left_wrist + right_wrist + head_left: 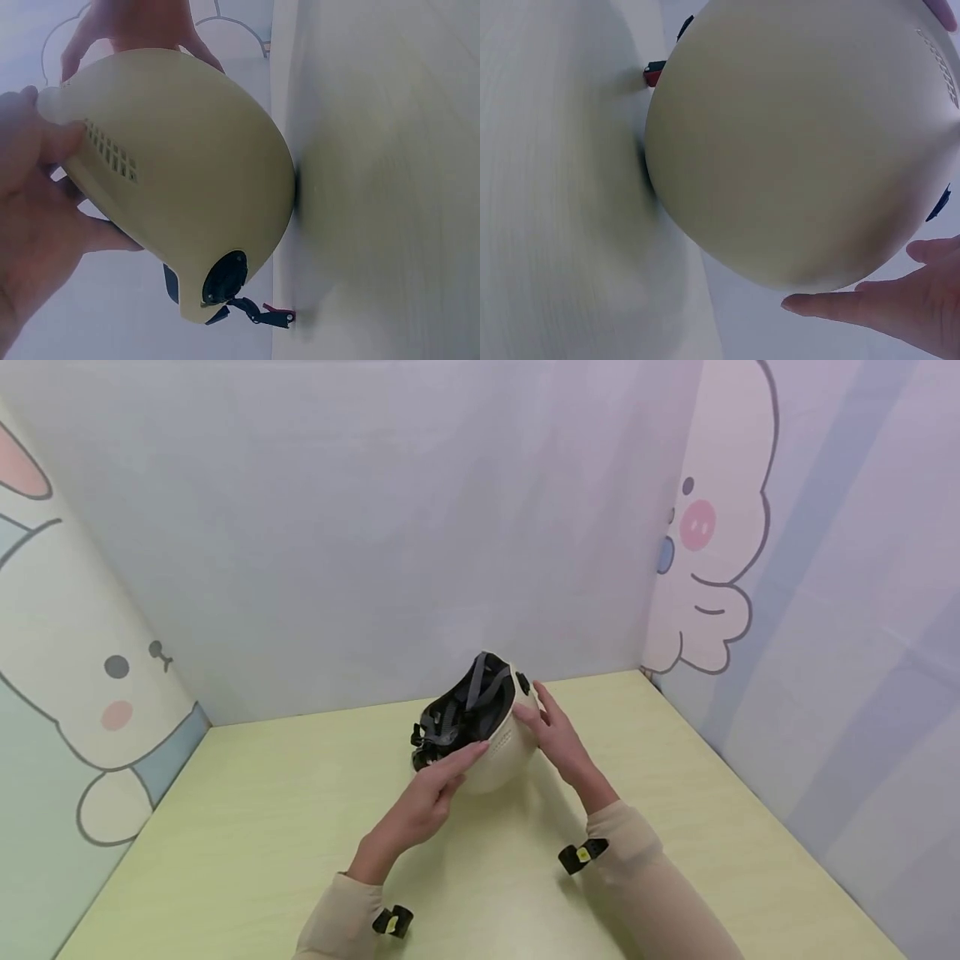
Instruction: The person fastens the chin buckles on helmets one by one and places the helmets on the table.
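A cream helmet [506,764] with black lining and straps rests tilted on the table, its opening turned up and to the left in the head view. My left hand [420,802] holds the near rim, fingers stretched along the edge and thumb by the shell. On the right side, my right hand [558,739] holds the shell, with fingers spread around it. The left wrist view shows the helmet [187,157] between my left hand [37,202] and right hand [142,26]. In the right wrist view, fingers of my right hand [900,304] lie against the shell [795,150].
The pale yellow-green table [262,827] meets a plain grey-white wall [375,527] behind the helmet. Side walls with cartoon animals [116,710] stand left and right. Black bands with yellow marks [393,921] are at both sleeves.
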Demonstrator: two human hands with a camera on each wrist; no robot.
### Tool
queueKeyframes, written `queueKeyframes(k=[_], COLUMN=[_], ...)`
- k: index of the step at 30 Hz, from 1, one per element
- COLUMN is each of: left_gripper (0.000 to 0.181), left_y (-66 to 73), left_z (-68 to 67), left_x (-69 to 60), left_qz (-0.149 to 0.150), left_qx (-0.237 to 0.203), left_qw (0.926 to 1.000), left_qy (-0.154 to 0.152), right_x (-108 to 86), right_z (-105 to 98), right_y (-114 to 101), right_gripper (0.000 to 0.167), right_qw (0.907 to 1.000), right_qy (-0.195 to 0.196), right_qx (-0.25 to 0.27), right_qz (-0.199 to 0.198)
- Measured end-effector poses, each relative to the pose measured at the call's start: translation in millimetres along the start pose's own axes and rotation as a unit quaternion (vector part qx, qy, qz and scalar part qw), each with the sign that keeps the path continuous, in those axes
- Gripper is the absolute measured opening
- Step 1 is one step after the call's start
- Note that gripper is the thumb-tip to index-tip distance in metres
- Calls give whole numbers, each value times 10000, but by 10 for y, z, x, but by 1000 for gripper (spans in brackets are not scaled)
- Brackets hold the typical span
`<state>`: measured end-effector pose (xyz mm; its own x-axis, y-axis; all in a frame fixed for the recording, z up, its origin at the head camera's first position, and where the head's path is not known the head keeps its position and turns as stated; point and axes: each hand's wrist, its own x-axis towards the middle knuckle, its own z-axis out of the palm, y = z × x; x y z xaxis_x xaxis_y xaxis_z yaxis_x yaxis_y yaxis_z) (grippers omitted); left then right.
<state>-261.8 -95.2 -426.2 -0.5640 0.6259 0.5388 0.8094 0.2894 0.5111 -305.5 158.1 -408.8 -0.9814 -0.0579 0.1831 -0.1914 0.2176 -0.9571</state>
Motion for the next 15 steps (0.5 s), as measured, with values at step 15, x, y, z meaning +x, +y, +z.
queueKeyframes(k=[15], left_gripper=[59], left_y=[5], left_z=[-59], left_x=[-9], left_qz=[-183], left_qx=[4], left_qw=[9995], left_qy=[267], right_x=[-15], right_z=[-53], right_y=[1], right_gripper=[74], right_qw=[9996], right_qy=[-49], right_qx=[26], right_qz=[-293])
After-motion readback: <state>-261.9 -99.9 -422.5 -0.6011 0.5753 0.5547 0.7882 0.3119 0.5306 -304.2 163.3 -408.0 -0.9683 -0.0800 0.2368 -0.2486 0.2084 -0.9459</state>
